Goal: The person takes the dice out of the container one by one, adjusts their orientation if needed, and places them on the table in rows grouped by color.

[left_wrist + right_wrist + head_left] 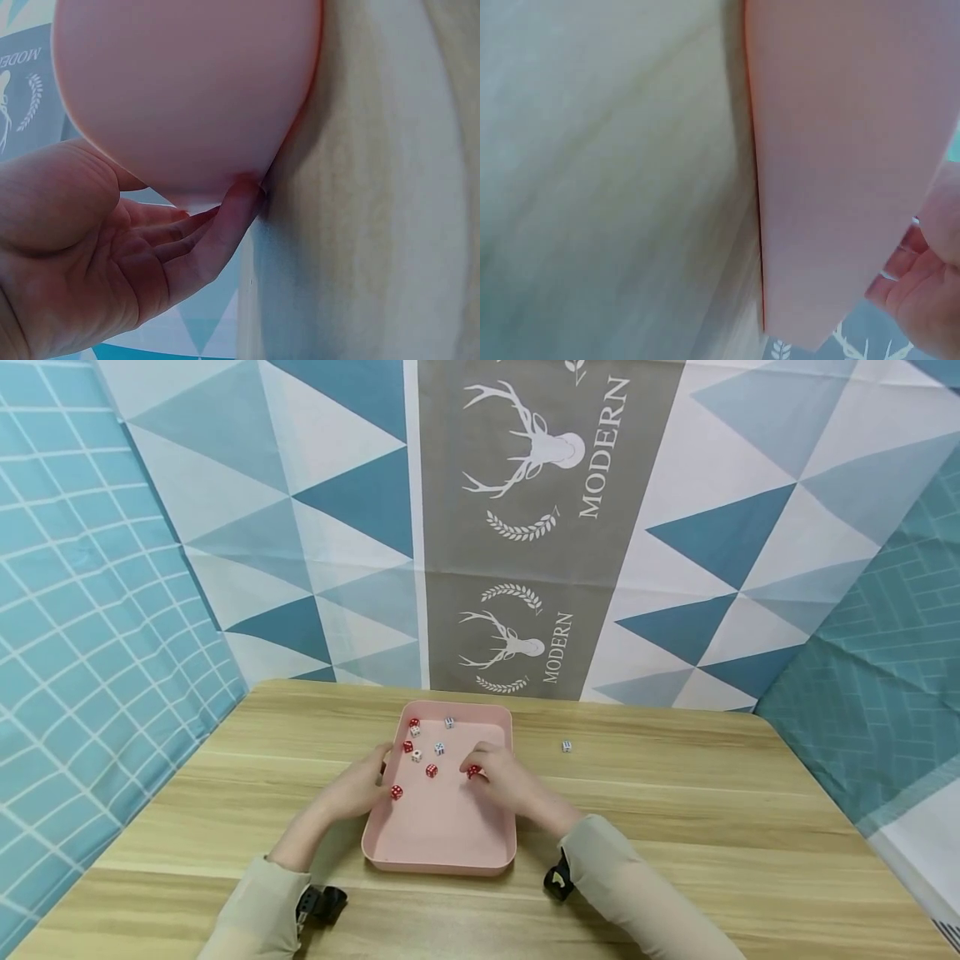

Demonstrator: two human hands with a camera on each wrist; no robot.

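Note:
A pink tray (442,835) stands on the wooden table with several red and white dice in it. My left hand (362,787) grips its left wall, thumb over the rim and fingers along the outside, as the left wrist view shows with the hand (112,247) under the tray wall (187,97). Close to that thumb lies a red die (396,792). Inside the tray toward the right, my right hand (504,778) pinches another red die (473,772) between thumb and fingers. In the right wrist view the tray's side (832,172) partly hides that hand (930,277).
Beyond the tray's right wall, a lone white die (567,747) rests on the table (675,802). More dice, such as a white die (449,722) and a red die (431,770), are spread over the tray's far half. A patterned cloth (360,527) hangs behind the table.

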